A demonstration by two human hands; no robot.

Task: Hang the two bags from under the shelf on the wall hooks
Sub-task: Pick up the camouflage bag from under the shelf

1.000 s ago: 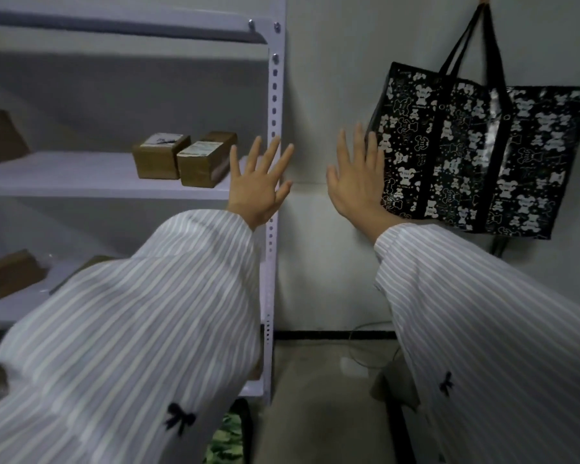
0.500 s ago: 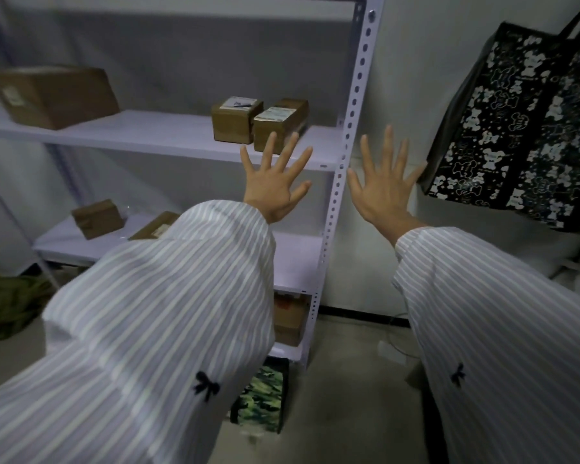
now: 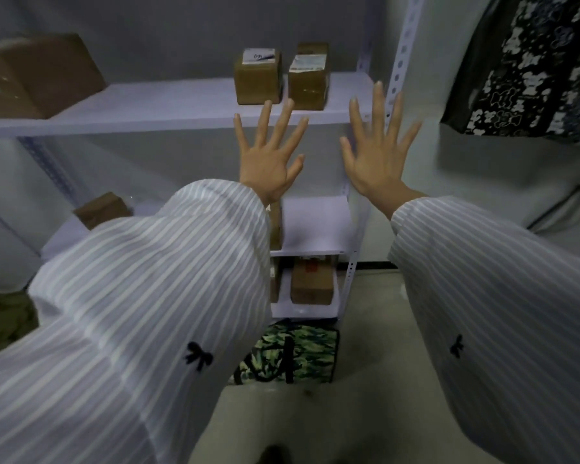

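Note:
A green camouflage bag (image 3: 295,354) lies on the floor under the lowest board of the white shelf (image 3: 181,108), partly hidden by my left sleeve. A black bag with a white bear print (image 3: 529,68) hangs on the wall at the upper right; its hook is out of frame. My left hand (image 3: 268,159) and my right hand (image 3: 377,152) are both raised in front of the shelf, fingers spread, holding nothing. They are well above the camouflage bag.
Cardboard boxes stand on the shelf: a large one (image 3: 34,72) at the left, two small ones (image 3: 280,77) near the right post (image 3: 402,55), others lower down. A dark green bundle (image 3: 4,319) lies on the floor at left. A cable (image 3: 563,205) runs along the right wall.
My view has swung left and down from the hung black bag toward the shelf's base. The camouflage bag has come into fuller view. Both hands stay open and raised.

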